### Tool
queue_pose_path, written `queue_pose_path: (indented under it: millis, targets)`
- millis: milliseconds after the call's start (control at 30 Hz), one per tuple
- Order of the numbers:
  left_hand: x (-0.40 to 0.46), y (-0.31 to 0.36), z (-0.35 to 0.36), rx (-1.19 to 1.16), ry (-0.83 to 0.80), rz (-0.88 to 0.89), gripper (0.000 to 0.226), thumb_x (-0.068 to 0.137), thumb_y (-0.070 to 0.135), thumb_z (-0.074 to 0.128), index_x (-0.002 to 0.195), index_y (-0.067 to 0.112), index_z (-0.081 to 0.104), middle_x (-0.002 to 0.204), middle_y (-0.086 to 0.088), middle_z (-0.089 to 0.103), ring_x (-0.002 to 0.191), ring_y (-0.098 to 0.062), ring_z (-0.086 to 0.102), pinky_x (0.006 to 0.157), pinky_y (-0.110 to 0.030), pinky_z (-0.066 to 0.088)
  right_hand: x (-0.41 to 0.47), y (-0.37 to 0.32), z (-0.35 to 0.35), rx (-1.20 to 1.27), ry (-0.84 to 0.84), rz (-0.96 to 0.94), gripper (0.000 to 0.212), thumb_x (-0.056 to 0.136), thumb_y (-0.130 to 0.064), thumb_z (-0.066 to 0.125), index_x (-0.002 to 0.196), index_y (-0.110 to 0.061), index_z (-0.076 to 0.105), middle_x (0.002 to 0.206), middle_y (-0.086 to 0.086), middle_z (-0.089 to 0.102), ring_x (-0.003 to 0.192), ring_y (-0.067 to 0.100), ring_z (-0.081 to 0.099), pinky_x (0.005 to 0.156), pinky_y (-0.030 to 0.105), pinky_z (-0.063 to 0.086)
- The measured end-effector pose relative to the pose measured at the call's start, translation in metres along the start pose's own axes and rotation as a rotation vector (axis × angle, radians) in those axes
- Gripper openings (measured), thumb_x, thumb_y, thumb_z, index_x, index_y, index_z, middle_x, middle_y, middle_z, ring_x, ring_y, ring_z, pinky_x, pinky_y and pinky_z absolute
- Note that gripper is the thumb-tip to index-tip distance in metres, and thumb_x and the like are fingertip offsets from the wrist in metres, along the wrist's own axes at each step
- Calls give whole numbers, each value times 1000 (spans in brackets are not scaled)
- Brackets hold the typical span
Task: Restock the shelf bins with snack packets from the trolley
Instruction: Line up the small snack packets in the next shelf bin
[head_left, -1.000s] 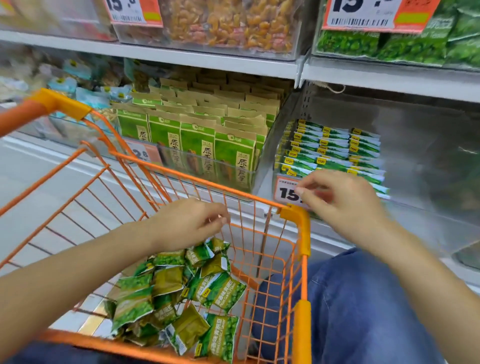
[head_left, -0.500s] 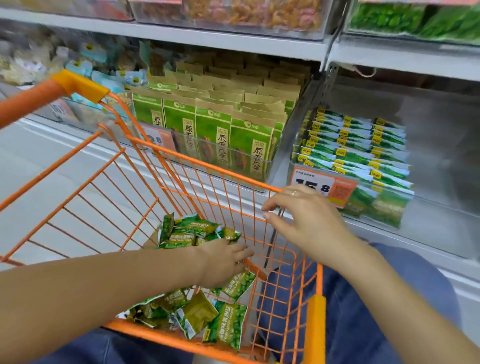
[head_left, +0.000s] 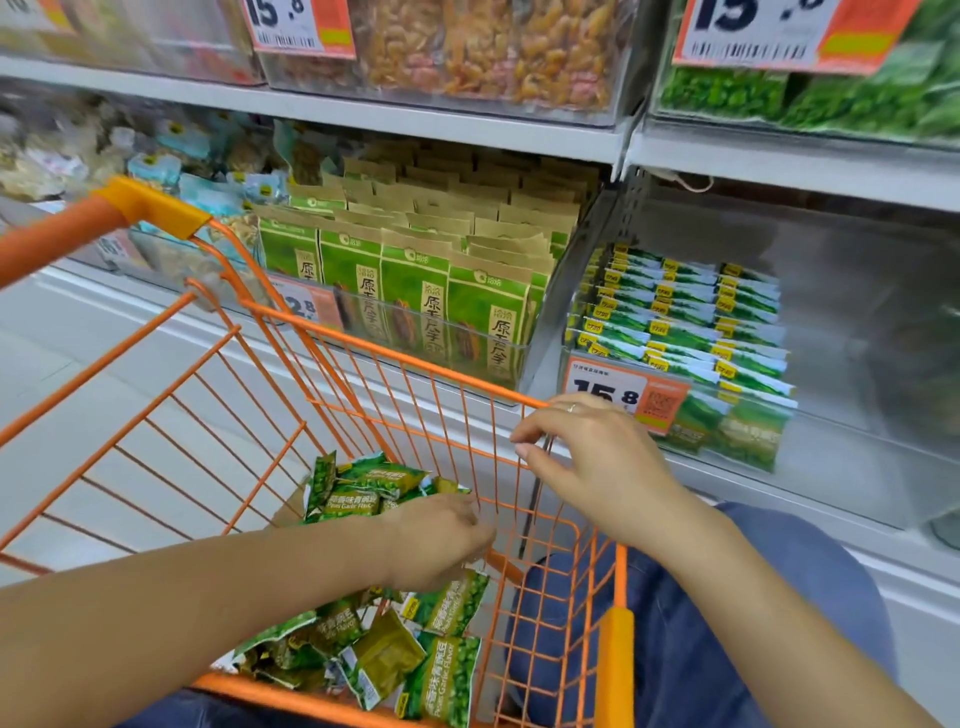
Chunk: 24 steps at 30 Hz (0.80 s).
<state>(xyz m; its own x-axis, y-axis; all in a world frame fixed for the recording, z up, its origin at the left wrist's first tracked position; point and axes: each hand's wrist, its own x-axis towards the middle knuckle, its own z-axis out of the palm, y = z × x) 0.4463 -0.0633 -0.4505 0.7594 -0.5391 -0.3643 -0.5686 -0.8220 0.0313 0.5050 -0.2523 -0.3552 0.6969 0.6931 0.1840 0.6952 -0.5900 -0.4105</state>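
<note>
Shop aisle, probably a supermarket, price tags (head_left: 621, 395) on stocked shelf bins (head_left: 831, 332), orange trolley (head_left: 395, 358)

The snack packets (head_left: 347, 506) in the trolley read "Peas Garlic Flavor" under Chinese characters. The price tag (head_left: 618, 395) on the front edge of the right bin showed "15.8". A tag (head_left: 304, 307) on the middle bin's front showed "2.8". The upright green bags (head_left: 421, 296) bore "原香" in large characters. The top-shelf tags (head_left: 298, 26) began "15".
</note>
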Motion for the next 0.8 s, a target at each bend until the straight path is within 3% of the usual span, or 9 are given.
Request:
queue_pose_path:
  millis: [67, 200, 333, 433, 500, 567, 633, 733, 800]
  targets:
    - [-2, -2, -1, -15, -53, -43, 50, 91, 35, 58, 130, 8, 44, 124, -14, 56, 125, -30, 40, 108, -38, 27, 0, -1, -1, -6, -2, 4, 18, 94, -34, 53, 104, -31, 67, 100, -15, 63, 108, 7, 49, 90, 28, 39]
    - [-6, -1, 13, 248, -195, 23, 65, 97, 41, 46, 148, 7, 26, 156, -14, 21, 146, -29, 5, 118, -41, -3, 0, -2, -2, -3, -9, 9, 18, 93, -34, 53, 104, -31, 67, 99, -15, 62, 108, 6, 49, 90, 28, 40]
    - [-2, 9, 14, 184, -218, 18, 60, 94, 40, 53, 141, 6, 38, 155, -13, 24, 147, -28, -2, 117, -43, -8, 0, -2, 0, -1, -10, 8, 17, 93, -33, 54, 103, -31, 67, 98, -16, 63, 107, 6, 49, 91, 29, 41]
    - [-3, 7, 5, -59, -260, -1, 43, 88, 39, 63, 121, 13, 52, 133, -8, 51, 140, -26, 27, 118, -42, 11, 1, 0, 0, 13, -2, 8, 16, 93, -32, 55, 103, -31, 67, 98, -16, 63, 106, 6, 50, 89, 27, 40]
    - [-7, 3, -10, -277, -279, -63, 42, 86, 38, 67, 118, 16, 50, 102, -4, 57, 103, -26, 53, 86, -36, 40, 1, 0, 1, 15, 0, 2, 16, 93, -32, 55, 103, -31, 67, 98, -16, 63, 106, 6, 50, 89, 27, 39]
    - [-11, -2, -36, -497, -234, -102, 39, 84, 37, 70, 114, 19, 53, 77, 5, 50, 72, -14, 50, 61, -32, 36, 0, 0, 0, 30, 12, -3, 15, 92, -34, 56, 100, -30, 68, 96, -16, 63, 105, 6, 51, 88, 28, 41]
    - [-16, -9, -67, -748, -88, -85, 20, 83, 33, 73, 95, 23, 59, 64, 14, 46, 57, -3, 44, 56, -24, 33, 0, 0, 0, 59, 27, -13, 20, 89, -44, 56, 96, -31, 69, 91, -19, 61, 100, 5, 53, 86, 30, 43]
    - [-27, -14, -110, -983, 95, -72, 14, 82, 37, 72, 91, 26, 69, 67, 13, 49, 65, -5, 47, 63, -24, 33, 1, 0, -4, 216, 14, 21, 43, 75, -69, 45, 92, -38, 69, 88, -26, 58, 98, -2, 53, 84, 24, 43]
    - [-32, -14, -129, -1039, 200, -104, 16, 82, 29, 75, 88, 15, 71, 70, 5, 59, 66, -7, 53, 62, -22, 40, 1, 1, -12, 400, -7, 79, 35, 67, -71, 51, 88, -47, 65, 93, -26, 62, 105, -5, 55, 87, 20, 42]
